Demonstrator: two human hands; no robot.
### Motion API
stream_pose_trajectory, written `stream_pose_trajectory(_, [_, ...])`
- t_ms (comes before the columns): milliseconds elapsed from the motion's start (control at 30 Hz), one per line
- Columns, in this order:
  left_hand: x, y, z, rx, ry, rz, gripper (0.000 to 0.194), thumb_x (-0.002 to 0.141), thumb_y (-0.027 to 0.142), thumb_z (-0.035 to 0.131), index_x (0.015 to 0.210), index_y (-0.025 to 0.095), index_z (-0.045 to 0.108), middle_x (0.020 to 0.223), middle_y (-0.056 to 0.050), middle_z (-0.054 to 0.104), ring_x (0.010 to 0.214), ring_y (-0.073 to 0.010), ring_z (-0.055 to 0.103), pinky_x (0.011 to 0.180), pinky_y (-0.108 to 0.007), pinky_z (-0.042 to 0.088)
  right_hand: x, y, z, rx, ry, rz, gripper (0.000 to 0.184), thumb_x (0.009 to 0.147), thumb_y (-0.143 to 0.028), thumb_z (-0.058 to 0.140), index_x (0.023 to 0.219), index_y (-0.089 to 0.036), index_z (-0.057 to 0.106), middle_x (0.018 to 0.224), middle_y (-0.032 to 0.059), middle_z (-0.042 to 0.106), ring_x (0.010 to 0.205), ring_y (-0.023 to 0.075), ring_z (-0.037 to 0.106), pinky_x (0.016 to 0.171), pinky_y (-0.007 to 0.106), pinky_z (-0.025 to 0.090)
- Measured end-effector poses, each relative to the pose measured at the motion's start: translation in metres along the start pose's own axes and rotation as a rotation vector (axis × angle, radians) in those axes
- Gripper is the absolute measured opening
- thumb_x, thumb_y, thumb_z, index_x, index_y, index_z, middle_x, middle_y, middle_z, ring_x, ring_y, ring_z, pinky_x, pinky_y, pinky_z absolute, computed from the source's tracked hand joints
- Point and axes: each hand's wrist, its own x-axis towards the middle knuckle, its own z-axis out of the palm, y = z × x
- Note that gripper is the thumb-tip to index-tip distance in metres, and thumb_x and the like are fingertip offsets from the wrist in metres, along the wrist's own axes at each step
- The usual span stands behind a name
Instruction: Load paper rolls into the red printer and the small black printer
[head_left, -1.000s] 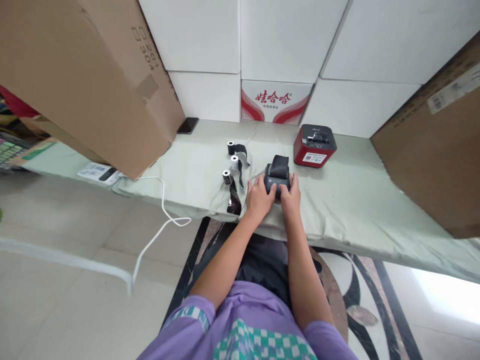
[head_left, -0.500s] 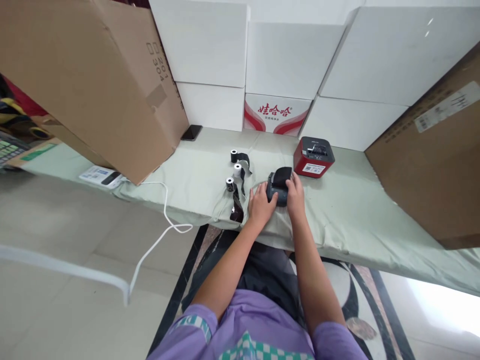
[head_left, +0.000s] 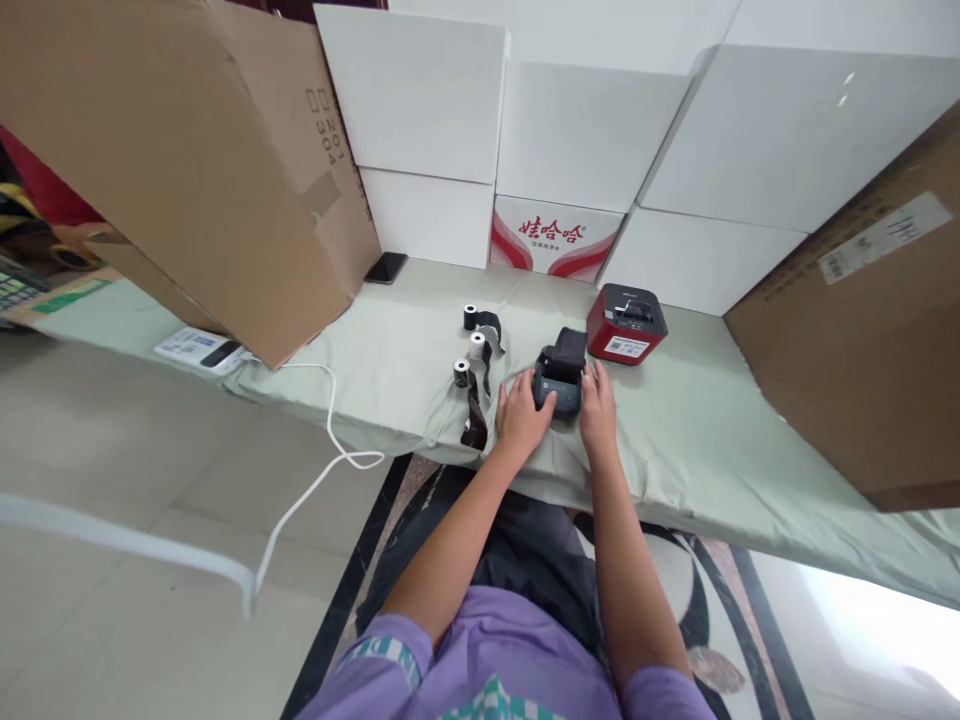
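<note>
A dark portable receipt printer (head_left: 561, 394) lies on the cloth-covered table with its black lid (head_left: 570, 346) swung up at the far side. My left hand (head_left: 522, 412) is closed around its left side, thumb on the front top. Along the right side, my right hand (head_left: 598, 408) holds the printer with its fingers together; its thumb is hidden. Just left of my left hand are three small paper rolls: a black roll (head_left: 470, 317), a white roll (head_left: 477, 345) and another black roll (head_left: 461, 373). Each has a dark strip unrolled from it.
A red and black box-shaped printer (head_left: 627, 325) stands right of my hands. White boxes (head_left: 551, 235) line the back; large cardboard boxes flank the table at left (head_left: 262, 190) and right (head_left: 862, 350). A phone (head_left: 387, 267) and a white device (head_left: 201, 350) with a cable (head_left: 331, 420) lie left.
The printer's lid has swung further back, opening the compartment to view. My right hand has come off the lid and down to the printer's right side. My left hand keeps its place.
</note>
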Motion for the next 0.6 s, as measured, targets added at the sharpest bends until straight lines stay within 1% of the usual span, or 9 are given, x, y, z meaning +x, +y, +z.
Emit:
stream_pose_trajectory(100, [0.0,0.001,-0.001,-0.008,-0.003,-0.004,0.053,0.097,0.038,0.055,0.145,0.019,0.045,0.146,-0.013,0.059,0.14,-0.0239,0.052,0.128,-0.049,0.022,0.025,0.007,0.006,0.023,-0.045,0.025,0.07,0.092,-0.061,0.041,0.147,-0.018,0.048,0.157,0.013,0.047,0.147,0.0251,0.041,0.123,0.044,0.029])
stream_pose_trajectory(167, [0.0,0.001,-0.001,-0.015,-0.007,-0.006,0.053,0.097,0.038,0.055,0.145,0.02,0.045,0.146,-0.013,0.059,0.139,-0.0238,0.053,0.128,-0.049,0.021,0.041,0.012,0.01,0.034,-0.058,0.059,0.07,0.09,-0.063,0.042,0.144,-0.018,0.052,0.157,0.0132,0.046,0.147,0.0256,0.041,0.123,0.045,0.028])
stream_pose_trajectory(233, [0.0,0.001,-0.002,-0.023,-0.006,-0.011,0.053,0.096,0.038,0.055,0.145,0.02,0.045,0.146,-0.012,0.059,0.139,-0.0235,0.053,0.128,-0.048,0.021,0.055,0.014,0.008,0.06,-0.061,0.064,0.069,0.09,-0.064,0.041,0.138,-0.017,0.058,0.152,0.0148,0.052,0.145,0.0261,0.044,0.122,0.046,0.03])
stream_pose_trajectory(300, [0.0,0.001,-0.002,-0.034,-0.003,-0.013,0.053,0.096,0.038,0.055,0.145,0.02,0.045,0.146,-0.012,0.059,0.139,-0.0231,0.052,0.129,-0.047,0.02,0.065,0.015,0.002,0.134,-0.017,0.066,0.068,0.091,-0.064,0.037,0.132,-0.017,0.062,0.142,0.0158,0.062,0.138,0.0273,0.052,0.115,0.048,0.037])
stream_pose_trajectory(367, [0.0,0.001,-0.002,-0.04,-0.003,-0.014,0.053,0.096,0.039,0.055,0.145,0.02,0.046,0.147,-0.012,0.059,0.14,-0.0231,0.051,0.129,-0.047,0.02,0.073,0.015,-0.007,0.187,0.06,0.081,0.066,0.091,-0.064,0.034,0.124,-0.017,0.068,0.13,0.0155,0.069,0.126,0.029,0.061,0.106,0.05,0.046])
stream_pose_trajectory(433, [0.0,0.0,-0.002,-0.037,-0.007,-0.014,0.053,0.096,0.04,0.055,0.145,0.019,0.047,0.148,-0.012,0.057,0.143,-0.0241,0.048,0.128,-0.048,0.02,0.079,0.015,-0.015,0.134,0.082,0.06,0.06,0.088,-0.064,0.043,0.106,-0.017,0.076,0.122,0.0148,0.072,0.118,0.0299,0.064,0.103,0.05,0.046])
stream_pose_trajectory(500, [0.0,0.0,-0.002,-0.029,-0.006,-0.015,0.054,0.095,0.04,0.055,0.144,0.019,0.048,0.149,-0.012,0.056,0.146,-0.0256,0.043,0.128,-0.048,0.022,0.082,0.013,-0.019,0.002,0.019,-0.01,0.051,0.081,-0.063,0.056,0.086,-0.018,0.079,0.119,0.0142,0.072,0.12,0.0304,0.061,0.11,0.048,0.04])
stream_pose_trajectory(567, [0.001,-0.001,-0.002,-0.018,-0.001,-0.015,0.054,0.095,0.041,0.055,0.143,0.018,0.049,0.15,-0.012,0.055,0.148,-0.0266,0.04,0.127,-0.048,0.024,0.08,0.011,-0.02,-0.09,-0.064,-0.054,0.046,0.074,-0.062,0.066,0.078,-0.019,0.08,0.126,0.0138,0.068,0.127,0.0312,0.056,0.115,0.047,0.035])
stream_pose_trajectory(600, [0.001,-0.001,-0.002,-0.014,0.002,-0.015,0.053,0.095,0.041,0.055,0.143,0.018,0.05,0.15,-0.011,0.055,0.149,-0.0268,0.039,0.127,-0.048,0.024,0.078,0.009,-0.019,-0.099,-0.094,-0.038,0.046,0.073,-0.063,0.067,0.078,-0.02,0.08,0.131,0.0136,0.065,0.129,0.0318,0.054,0.114,0.047,0.035])
